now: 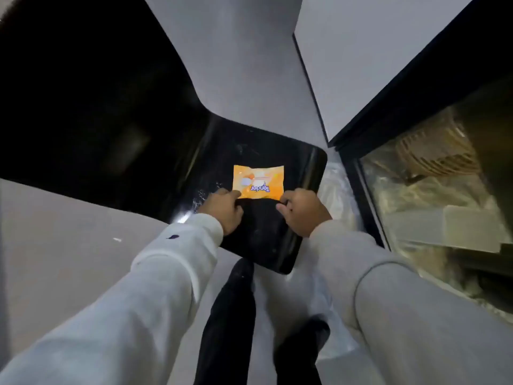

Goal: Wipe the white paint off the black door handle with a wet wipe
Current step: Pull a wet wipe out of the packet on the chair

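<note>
on the black table (302, 162) lies the orange wipe pack (258, 180), long axis left-right, lettering upside down to you; your left hand (224, 211) and right hand (301, 211) pinch its near corners with curled fingers.

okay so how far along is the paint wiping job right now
Early. Done: the orange wipe pack lies on a black panel. In hand: the left hand and right hand both grip the pack's near edge, seemingly to open it. Left: no loose wipe shows, and the door handle is not in view, so pulling a wipe and wiping the paint remain.
</note>
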{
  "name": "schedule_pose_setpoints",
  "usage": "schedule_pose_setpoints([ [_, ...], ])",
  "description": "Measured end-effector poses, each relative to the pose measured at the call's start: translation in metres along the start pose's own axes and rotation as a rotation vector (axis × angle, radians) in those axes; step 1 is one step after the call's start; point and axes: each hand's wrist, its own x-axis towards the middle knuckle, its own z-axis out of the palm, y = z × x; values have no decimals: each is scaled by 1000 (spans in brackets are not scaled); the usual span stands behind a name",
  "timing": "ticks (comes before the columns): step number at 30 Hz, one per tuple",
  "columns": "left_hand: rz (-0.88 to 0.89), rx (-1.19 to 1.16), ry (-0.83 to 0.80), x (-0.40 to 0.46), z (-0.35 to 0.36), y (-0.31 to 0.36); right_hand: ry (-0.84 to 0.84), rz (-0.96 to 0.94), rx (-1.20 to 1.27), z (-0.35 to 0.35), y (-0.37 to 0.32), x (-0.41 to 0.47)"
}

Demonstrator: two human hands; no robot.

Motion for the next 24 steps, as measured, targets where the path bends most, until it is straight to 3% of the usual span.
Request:
schedule_pose_setpoints([
  [5, -77, -242, 19, 54, 23, -18, -43, 71, 22, 37, -5, 68],
  [10, -123, -478, 40, 79, 43, -23, 32, 47, -91, 60, -12, 105],
  [18, -186, -587, 82, 98, 53, -28, -49, 70, -313, 63, -13, 127],
  [24, -298, -804, 117, 103, 49, -30, -113, 25, -434, 68, -20, 131],
])
